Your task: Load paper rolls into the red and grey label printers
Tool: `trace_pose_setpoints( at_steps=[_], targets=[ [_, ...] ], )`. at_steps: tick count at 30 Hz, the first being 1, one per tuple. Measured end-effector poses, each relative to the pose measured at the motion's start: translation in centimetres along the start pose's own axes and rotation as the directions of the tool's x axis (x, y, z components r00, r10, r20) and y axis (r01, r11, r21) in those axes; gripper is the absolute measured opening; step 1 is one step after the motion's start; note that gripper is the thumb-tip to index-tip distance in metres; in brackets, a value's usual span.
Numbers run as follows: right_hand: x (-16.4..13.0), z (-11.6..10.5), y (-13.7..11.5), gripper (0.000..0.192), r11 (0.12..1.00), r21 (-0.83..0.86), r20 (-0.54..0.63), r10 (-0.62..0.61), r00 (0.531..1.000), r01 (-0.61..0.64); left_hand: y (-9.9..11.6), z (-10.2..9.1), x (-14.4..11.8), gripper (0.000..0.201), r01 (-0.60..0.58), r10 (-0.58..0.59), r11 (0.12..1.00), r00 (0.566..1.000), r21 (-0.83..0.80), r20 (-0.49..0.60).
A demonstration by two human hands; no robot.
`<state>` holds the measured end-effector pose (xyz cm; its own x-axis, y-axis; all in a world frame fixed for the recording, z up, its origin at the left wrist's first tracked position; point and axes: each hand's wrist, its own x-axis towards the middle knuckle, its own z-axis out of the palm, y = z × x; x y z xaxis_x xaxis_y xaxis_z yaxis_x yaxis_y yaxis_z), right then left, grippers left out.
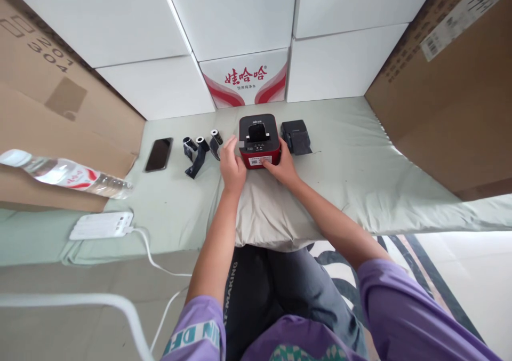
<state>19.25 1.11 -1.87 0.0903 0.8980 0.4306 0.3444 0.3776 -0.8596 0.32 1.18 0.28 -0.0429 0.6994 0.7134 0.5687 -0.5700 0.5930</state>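
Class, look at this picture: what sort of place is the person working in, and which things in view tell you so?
Probably a storeroom or a home room used for storage: stacked white boxes and large cardboard cartons wall in a cloth-covered surface, where both hands hold a small red device.

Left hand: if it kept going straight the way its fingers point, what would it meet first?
The left hand already rests on the left side of the red and black device. Straight on, it would probably press into that side; depth is hard to judge.
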Motion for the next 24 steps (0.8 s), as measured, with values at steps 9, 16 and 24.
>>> trace_pose_setpoints(
  at_steps=[9,16,24],
  targets=[
    [0.0,0.1,-0.2,0.095,1.000,0.019,-0.006,0.011,1.000,-0.011,0.7,-0.3,0.7,0.054,0.053,-0.055,0.997,0.998,0.052,0.037],
    [0.0,0.3,0.1,0.096,1.000,0.022,-0.014,0.003,1.000,-0.002,1.3,-0.3,1.5,0.045,0.087,-0.093,0.993,0.991,0.074,0.094],
    [0.0,0.2,0.2,0.096,1.000,0.001,-0.013,0.006,1.000,-0.006,1.3,0.0,2.7,0.038,0.137,-0.150,0.981,0.985,0.137,0.085]
  ],
)
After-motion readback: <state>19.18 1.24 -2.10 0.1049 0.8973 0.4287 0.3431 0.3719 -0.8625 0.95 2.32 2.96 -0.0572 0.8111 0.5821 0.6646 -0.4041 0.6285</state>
